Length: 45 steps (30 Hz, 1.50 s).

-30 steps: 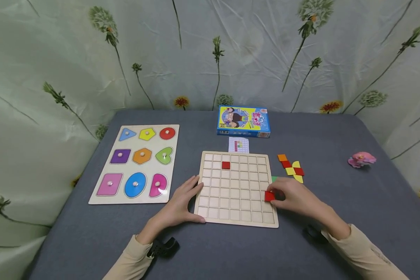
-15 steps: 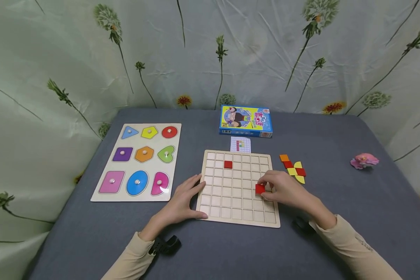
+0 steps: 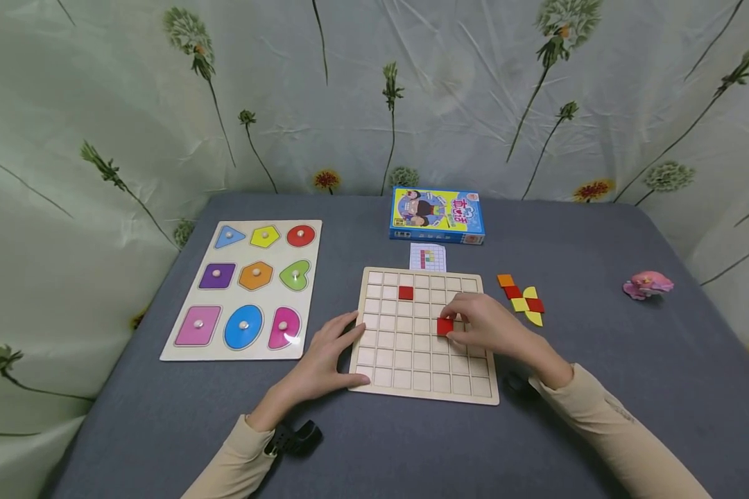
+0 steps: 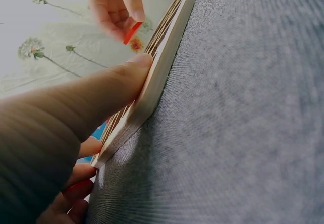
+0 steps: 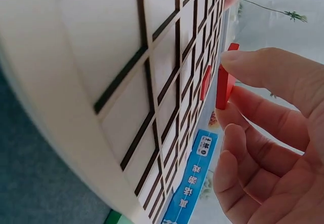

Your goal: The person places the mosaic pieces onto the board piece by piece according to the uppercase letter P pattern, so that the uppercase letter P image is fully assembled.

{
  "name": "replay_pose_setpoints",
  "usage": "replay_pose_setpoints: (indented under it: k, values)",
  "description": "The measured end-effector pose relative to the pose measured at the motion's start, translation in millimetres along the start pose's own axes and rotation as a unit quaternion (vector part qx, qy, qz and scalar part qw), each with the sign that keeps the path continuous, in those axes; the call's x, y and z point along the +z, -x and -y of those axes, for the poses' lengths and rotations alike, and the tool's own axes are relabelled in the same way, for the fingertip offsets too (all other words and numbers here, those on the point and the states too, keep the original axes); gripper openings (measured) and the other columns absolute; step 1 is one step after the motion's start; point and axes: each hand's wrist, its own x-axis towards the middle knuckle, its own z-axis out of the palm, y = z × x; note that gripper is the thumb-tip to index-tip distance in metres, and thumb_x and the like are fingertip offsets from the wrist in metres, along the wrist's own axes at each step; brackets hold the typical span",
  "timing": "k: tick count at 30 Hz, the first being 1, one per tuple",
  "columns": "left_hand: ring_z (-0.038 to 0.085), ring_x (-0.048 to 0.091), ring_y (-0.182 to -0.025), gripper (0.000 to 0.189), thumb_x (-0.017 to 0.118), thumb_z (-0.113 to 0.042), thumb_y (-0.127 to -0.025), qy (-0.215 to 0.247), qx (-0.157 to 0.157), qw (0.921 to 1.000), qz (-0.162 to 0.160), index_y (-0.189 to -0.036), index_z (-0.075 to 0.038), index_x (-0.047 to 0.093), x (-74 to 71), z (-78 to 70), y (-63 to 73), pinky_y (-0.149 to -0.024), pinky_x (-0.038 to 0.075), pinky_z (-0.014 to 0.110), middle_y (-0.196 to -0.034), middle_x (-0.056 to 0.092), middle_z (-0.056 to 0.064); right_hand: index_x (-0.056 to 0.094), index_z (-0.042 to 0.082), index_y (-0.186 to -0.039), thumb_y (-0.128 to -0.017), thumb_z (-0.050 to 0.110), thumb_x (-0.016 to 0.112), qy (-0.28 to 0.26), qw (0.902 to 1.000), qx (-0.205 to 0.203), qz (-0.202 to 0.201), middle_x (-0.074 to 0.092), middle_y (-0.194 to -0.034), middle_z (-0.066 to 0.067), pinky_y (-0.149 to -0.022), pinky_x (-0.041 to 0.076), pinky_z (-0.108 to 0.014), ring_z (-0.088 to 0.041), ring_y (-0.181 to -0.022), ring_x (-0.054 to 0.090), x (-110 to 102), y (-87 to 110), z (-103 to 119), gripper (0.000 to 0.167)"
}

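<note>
A wooden grid board (image 3: pixel 437 398) lies on the grey table. My left hand (image 3: pixel 327 360) rests at its left side, fingers spread and fairly straight along the edge. In the left wrist view the left thumb (image 4: pixel 121 79) touches the rim. Over the board's right half, my right hand (image 3: pixel 493 322) pinches a red square tile (image 3: pixel 444 327) between thumb and fingers. That tile (image 5: pixel 224 82) is held above the grid in the right wrist view. Another red square tile (image 3: pixel 406 293) sits in a cell of the board's upper part.
Several red, yellow and orange tiles (image 3: pixel 519 305) lie right of the board. Behind it are a pattern card (image 3: pixel 427 257) and a blue-yellow box (image 3: pixel 437 216). A shape puzzle (image 3: pixel 237 352) lies left; a pink figurine (image 3: pixel 647 285) stands far right.
My right hand has carried the red tile from the board's right edge leftward and slightly away from me over the grid. The left hand has stayed at the board's left edge.
</note>
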Motion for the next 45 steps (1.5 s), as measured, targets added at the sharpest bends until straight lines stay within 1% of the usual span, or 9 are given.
replay_pose_setpoints:
  k: [5, 8, 15, 20, 24, 29, 36, 41, 45]
  values:
    - [0.035, 0.027, -0.139, 0.086, 0.081, -0.040, -0.069, -0.002, -0.001, 1.0000, 0.003, -0.140, -0.007, 0.044, -0.5, -0.4, -1.4, -0.106, 0.025, 0.063, -0.152, 0.031, 0.013, 0.072, 0.009, -0.097, -0.075, 0.020, 0.077, -0.004, 0.9999, 0.006, 0.009, 0.066, -0.083, 0.001, -0.063, 0.044, -0.019, -0.009, -0.073, 0.052, 0.4, -7.2, 0.5, 0.025]
    - [0.034, 0.027, -0.139, 0.086, 0.081, -0.040, -0.069, -0.004, -0.005, 1.0000, 0.005, -0.140, -0.007, 0.044, -0.9, -0.7, -1.7, -0.106, 0.025, 0.062, -0.152, 0.031, 0.012, 0.072, 0.009, -0.098, -0.075, 0.021, 0.077, -0.005, 0.9999, 0.003, 0.009, 0.066, -0.084, 0.000, -0.063, 0.044, -0.019, -0.009, -0.073, 0.052, 0.6, -10.6, 0.3, 0.026]
    - [0.034, 0.027, -0.139, 0.086, 0.081, -0.040, -0.069, 0.002, -0.010, 0.9999, 0.006, -0.140, -0.007, 0.044, -0.8, -1.4, -1.5, -0.106, 0.026, 0.063, -0.153, 0.031, 0.012, 0.072, 0.009, -0.094, -0.076, 0.019, 0.075, -0.016, 0.9998, -0.003, 0.007, 0.063, -0.080, -0.001, -0.056, 0.034, -0.018, -0.007, -0.064, 0.043, 3.0, -18.6, 0.4, 0.021]
    - [0.033, 0.027, -0.139, 0.086, 0.081, -0.040, -0.069, 0.006, -0.015, 0.9999, 0.007, -0.140, -0.008, 0.044, 0.4, -1.3, -1.0, -0.106, 0.026, 0.063, -0.153, 0.031, 0.011, 0.072, 0.010, -0.092, -0.076, 0.016, 0.074, -0.011, 0.9999, -0.010, 0.008, 0.062, -0.079, 0.000, -0.058, 0.037, -0.018, -0.007, -0.066, 0.045, 5.2, -24.0, 1.7, 0.017]
    - [0.033, 0.027, -0.139, 0.086, 0.081, -0.039, -0.069, 0.007, -0.015, 0.9998, 0.005, -0.140, -0.008, 0.044, 0.8, -1.0, -0.7, -0.106, 0.026, 0.063, -0.153, 0.031, 0.011, 0.072, 0.010, -0.092, -0.076, 0.015, 0.073, -0.014, 0.9998, -0.008, 0.014, 0.062, -0.078, -0.001, -0.058, 0.037, -0.019, -0.007, -0.065, 0.045, 6.7, -28.8, 2.6, 0.017]
    - [0.033, 0.028, -0.139, 0.086, 0.081, -0.039, -0.068, 0.004, -0.011, 0.9999, -0.001, -0.140, -0.008, 0.045, 0.8, -0.4, 0.1, -0.105, 0.027, 0.063, -0.152, 0.032, 0.012, 0.072, 0.008, -0.094, -0.076, 0.013, 0.073, -0.023, 0.9995, -0.001, 0.020, 0.064, -0.082, -0.003, -0.062, 0.038, -0.021, -0.010, -0.067, 0.046, 7.6, -35.5, 4.0, 0.019]
    - [0.034, 0.028, -0.139, 0.086, 0.081, -0.039, -0.068, 0.002, -0.008, 1.0000, -0.003, -0.139, -0.008, 0.045, 0.5, 0.3, 0.6, -0.105, 0.027, 0.063, -0.152, 0.032, 0.012, 0.072, 0.007, -0.095, -0.076, 0.011, 0.073, -0.009, 0.9996, 0.003, 0.025, 0.066, -0.085, -0.004, -0.067, 0.041, -0.022, -0.011, -0.069, 0.048, 10.9, -44.1, 4.8, 0.020]
    - [0.034, 0.027, -0.140, 0.086, 0.081, -0.040, -0.068, 0.006, -0.012, 0.9999, -0.001, -0.140, -0.008, 0.045, 0.4, -0.1, 0.1, -0.105, 0.026, 0.063, -0.153, 0.031, 0.012, 0.073, 0.007, -0.093, -0.076, 0.010, 0.072, -0.005, 0.9996, -0.012, 0.024, 0.066, -0.084, -0.004, -0.067, 0.042, -0.022, -0.010, -0.069, 0.047, 12.5, -49.9, 6.3, 0.018]
    - [0.034, 0.027, -0.140, 0.086, 0.081, -0.040, -0.068, 0.006, -0.012, 0.9999, 0.000, -0.140, -0.008, 0.045, 1.0, 0.2, -0.4, -0.105, 0.026, 0.064, -0.153, 0.031, 0.012, 0.072, 0.006, -0.093, -0.076, 0.010, 0.071, -0.011, 0.9994, -0.010, 0.031, 0.065, -0.083, -0.004, -0.065, 0.039, -0.021, -0.011, -0.069, 0.047, 14.9, -53.2, 6.6, 0.017]
